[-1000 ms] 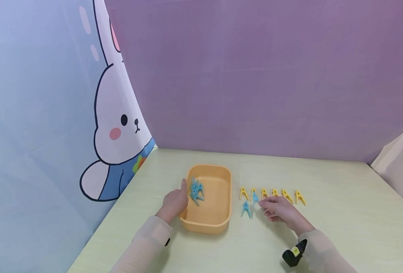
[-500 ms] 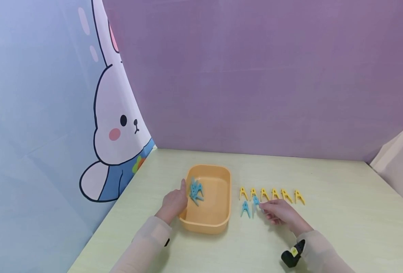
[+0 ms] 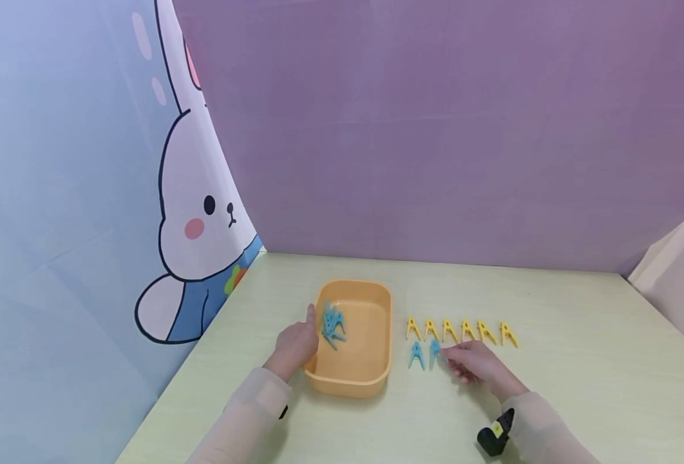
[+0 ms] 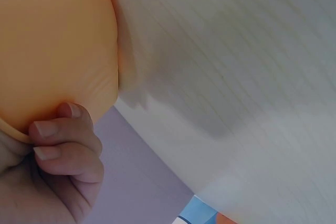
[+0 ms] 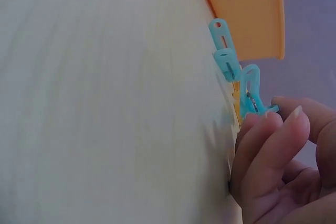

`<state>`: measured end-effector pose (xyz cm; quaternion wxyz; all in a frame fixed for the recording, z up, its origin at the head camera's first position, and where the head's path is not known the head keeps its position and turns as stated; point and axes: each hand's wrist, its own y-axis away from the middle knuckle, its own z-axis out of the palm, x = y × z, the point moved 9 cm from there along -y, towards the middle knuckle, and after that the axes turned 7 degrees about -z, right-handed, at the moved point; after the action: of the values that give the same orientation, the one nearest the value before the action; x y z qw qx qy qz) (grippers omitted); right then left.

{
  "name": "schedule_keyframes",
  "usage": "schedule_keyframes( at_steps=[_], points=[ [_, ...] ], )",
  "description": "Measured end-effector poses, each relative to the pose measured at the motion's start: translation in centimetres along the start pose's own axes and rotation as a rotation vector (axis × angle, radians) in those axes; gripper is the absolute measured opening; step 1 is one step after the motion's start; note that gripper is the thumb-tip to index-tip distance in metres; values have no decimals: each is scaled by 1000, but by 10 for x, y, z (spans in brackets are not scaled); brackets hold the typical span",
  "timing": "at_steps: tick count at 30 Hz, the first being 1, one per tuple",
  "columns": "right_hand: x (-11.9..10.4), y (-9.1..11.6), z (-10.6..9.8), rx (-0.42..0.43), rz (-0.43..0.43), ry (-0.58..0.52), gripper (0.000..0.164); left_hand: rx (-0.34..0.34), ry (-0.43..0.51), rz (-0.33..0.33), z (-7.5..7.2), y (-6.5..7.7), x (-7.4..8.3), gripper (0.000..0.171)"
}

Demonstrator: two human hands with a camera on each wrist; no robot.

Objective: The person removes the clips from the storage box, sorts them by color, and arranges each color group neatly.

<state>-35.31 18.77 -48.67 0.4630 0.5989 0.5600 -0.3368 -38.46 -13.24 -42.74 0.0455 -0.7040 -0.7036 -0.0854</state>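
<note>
My left hand grips the left wall of an orange plastic basin; the left wrist view shows its curled fingers against the outer wall near the rim. Several blue clothespins lie heaped in the basin's left side. Right of the basin, my right hand pinches a blue clothespin between thumb and fingertips, low over the table. Just left of it lies another blue clothespin. Behind these, several yellow clothespins form a row.
The pale table reaches back to a purple backdrop. A blue cloth with a printed rabbit hangs along the left side. A black wrist device sits by the right sleeve.
My right hand has drawn the pinched blue clothespin slightly toward me, away from the yellow row and level with the other blue one. My left hand stays on the basin.
</note>
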Motion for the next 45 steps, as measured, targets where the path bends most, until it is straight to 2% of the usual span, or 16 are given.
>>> schedule_keyframes(
  at_steps=[11,34,39,45],
  points=[
    [-2,-2,0,48,-18,86,21,9,-3,13,-2,1,0,62],
    [1,0,-1,28,11,150,21,-11,10,-16,0,-1,-2,63],
    [-6,2,-3,27,-13,153,22,-16,8,-8,2,-1,-2,62],
    [-23,4,-6,19,-69,131,31,-19,6,-5,1,0,-1,62]
  ],
)
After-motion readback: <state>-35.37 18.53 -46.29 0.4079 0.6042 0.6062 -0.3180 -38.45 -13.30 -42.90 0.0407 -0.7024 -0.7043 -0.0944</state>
